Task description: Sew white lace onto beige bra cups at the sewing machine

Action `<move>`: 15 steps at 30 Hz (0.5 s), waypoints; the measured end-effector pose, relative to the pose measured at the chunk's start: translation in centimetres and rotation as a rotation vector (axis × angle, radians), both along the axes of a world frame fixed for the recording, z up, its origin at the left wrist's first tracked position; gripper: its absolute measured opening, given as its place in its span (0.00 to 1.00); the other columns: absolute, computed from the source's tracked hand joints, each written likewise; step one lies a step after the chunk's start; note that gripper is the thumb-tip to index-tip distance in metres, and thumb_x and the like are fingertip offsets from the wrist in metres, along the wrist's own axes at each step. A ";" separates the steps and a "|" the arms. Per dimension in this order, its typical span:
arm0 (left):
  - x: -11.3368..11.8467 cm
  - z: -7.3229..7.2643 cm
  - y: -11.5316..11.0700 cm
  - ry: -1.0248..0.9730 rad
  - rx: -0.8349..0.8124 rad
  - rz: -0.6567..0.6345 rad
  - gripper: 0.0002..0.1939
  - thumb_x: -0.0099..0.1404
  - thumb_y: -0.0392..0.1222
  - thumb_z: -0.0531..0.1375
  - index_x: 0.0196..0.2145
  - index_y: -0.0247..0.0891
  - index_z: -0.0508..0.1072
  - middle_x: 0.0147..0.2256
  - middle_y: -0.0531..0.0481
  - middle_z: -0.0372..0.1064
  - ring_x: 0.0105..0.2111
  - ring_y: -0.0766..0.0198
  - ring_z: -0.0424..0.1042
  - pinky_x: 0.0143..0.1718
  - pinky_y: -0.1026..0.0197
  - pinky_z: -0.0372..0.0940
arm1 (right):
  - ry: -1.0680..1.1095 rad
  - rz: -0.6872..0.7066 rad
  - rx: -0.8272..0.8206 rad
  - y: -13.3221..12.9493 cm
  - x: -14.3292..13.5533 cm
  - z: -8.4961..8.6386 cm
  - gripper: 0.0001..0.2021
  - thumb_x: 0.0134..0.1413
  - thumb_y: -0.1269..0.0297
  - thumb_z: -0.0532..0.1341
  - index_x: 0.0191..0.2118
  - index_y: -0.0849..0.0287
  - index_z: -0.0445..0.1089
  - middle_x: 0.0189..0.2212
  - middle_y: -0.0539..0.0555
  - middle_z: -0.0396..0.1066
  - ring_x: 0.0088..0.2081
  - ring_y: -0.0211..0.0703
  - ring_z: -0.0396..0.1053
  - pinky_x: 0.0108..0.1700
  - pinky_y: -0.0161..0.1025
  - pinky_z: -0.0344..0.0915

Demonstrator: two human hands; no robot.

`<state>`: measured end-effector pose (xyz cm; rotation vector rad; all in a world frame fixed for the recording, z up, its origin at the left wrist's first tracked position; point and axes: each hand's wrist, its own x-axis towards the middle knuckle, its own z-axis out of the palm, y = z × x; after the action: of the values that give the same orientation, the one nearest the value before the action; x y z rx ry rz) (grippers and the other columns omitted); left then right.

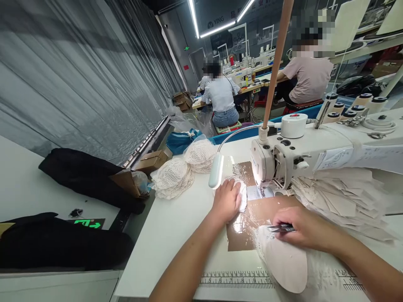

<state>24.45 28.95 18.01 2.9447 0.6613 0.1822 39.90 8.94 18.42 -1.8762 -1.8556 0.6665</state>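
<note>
On the surface (163, 239), your loosely spread left hand (226, 200) presses white fabric (243, 197), your right hand (291, 225) grips snips (280, 228); work seems unfinished, panels (341, 203) piled.

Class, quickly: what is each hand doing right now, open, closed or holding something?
Left hand: open, fingers laid over the white lace piece.
Right hand: grip closed, holding thread snips.
</note>
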 end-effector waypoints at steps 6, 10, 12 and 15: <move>-3.0 2.9 -4.1 -0.129 -0.007 0.052 0.18 0.68 0.41 0.51 0.54 0.36 0.65 0.53 0.38 0.64 0.54 0.47 0.62 0.53 0.45 0.60 | -0.071 -0.064 0.038 0.0 -0.7 -1.0 0.07 0.50 0.73 0.53 0.25 0.57 0.64 0.23 0.47 0.69 0.27 0.38 0.62 0.28 0.36 0.48; -5.1 3.1 -8.9 -0.125 -0.209 -0.054 0.15 0.64 0.48 0.56 0.47 0.39 0.68 0.43 0.42 0.68 0.42 0.52 0.67 0.42 0.51 0.65 | -0.078 -0.077 0.042 0.0 -0.7 -1.0 0.08 0.51 0.71 0.53 0.24 0.57 0.62 0.23 0.48 0.69 0.27 0.39 0.62 0.29 0.37 0.47; -5.7 2.5 -10.2 -0.129 -0.267 -0.063 0.19 0.61 0.48 0.59 0.48 0.39 0.67 0.45 0.42 0.67 0.43 0.52 0.66 0.42 0.52 0.65 | -0.076 -0.082 0.034 0.0 -0.6 -1.1 0.08 0.51 0.71 0.54 0.23 0.57 0.61 0.22 0.48 0.68 0.26 0.38 0.62 0.28 0.37 0.47; -5.7 1.7 -10.3 -0.084 -0.292 0.059 0.15 0.60 0.47 0.59 0.44 0.39 0.67 0.40 0.44 0.68 0.40 0.54 0.65 0.39 0.54 0.63 | -0.069 -0.086 0.020 0.1 -0.5 -1.4 0.07 0.48 0.71 0.55 0.22 0.57 0.61 0.21 0.48 0.67 0.25 0.38 0.61 0.27 0.37 0.47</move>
<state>18.72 18.61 19.67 2.6260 0.6984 0.1949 39.36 9.04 17.02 -1.9769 -1.8053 0.5591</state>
